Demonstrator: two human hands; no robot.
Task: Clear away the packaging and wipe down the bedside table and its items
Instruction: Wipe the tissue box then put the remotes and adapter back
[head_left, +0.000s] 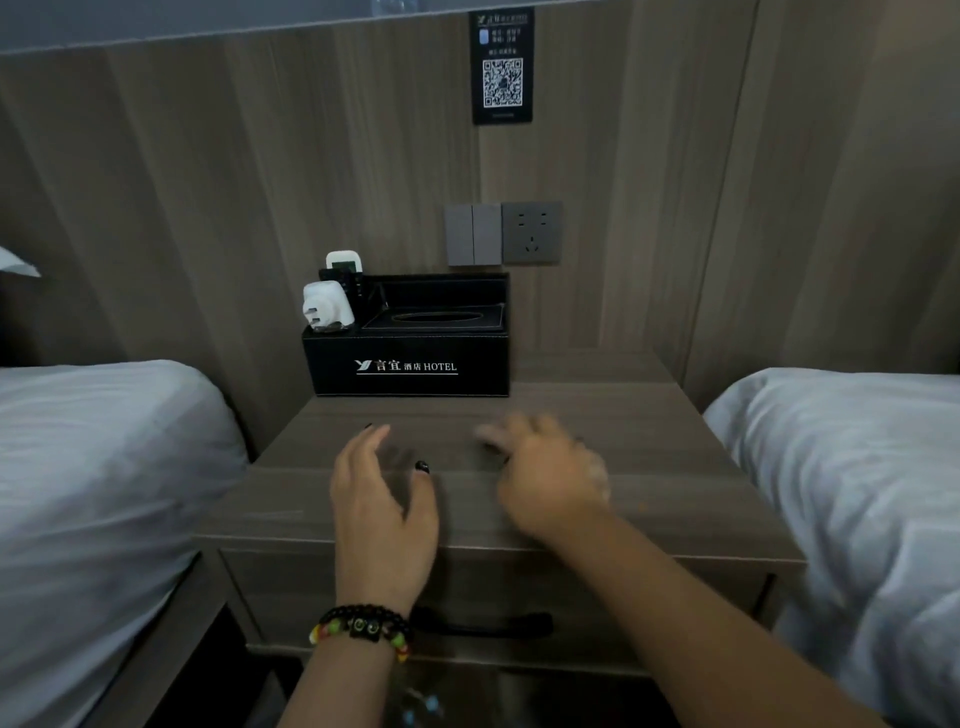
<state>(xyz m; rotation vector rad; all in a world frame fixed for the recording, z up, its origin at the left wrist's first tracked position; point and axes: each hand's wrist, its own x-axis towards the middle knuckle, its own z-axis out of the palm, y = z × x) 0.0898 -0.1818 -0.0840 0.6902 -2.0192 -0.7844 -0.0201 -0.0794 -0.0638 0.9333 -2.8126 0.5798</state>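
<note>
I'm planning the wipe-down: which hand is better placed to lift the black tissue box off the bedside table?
Probably the left hand: it is open, and the black tissue box stands back-left, more on its side. The right hand is blurred and farther right.

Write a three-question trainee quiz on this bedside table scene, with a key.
1. True or false: the black box stands at the back of the bedside table.
2. Which wrist wears the bead bracelet: A left, B right?
3. Fill in: the white plug sits in the box's ____ end.

Key: 1 true. 2 A. 3 left. Neither the left hand nor the right hand visibly holds anything.
</note>
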